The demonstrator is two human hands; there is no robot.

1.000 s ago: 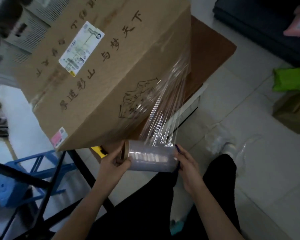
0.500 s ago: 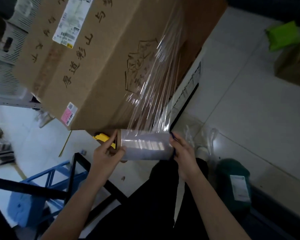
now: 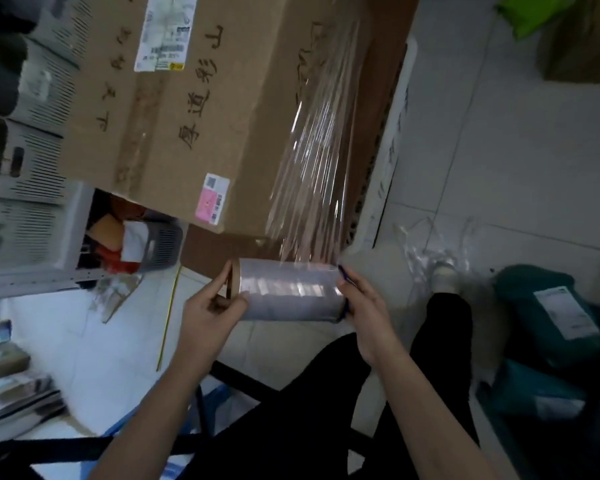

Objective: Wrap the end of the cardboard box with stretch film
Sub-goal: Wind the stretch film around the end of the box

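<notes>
A large cardboard box (image 3: 222, 109) with printed characters and labels fills the upper middle of the head view. A roll of stretch film (image 3: 290, 294) lies horizontal just below the box's near edge. My left hand (image 3: 210, 313) grips the roll's left end at its cardboard core, and my right hand (image 3: 364, 308) grips its right end. A taut sheet of clear film (image 3: 316, 157) runs from the roll up over the right end of the box. The box's far end is out of frame.
A flat brown cardboard sheet (image 3: 378, 109) lies under the box. White shelving (image 3: 32, 150) stands at the left. Green parcels (image 3: 551, 323) sit on the floor at the right, a brown bag (image 3: 582, 43) at the upper right. My dark-trousered legs (image 3: 326, 393) are below.
The view has swung to the right around the box's end. The roll, held by both hands, has moved along with it and more film stretches over the box's end.
</notes>
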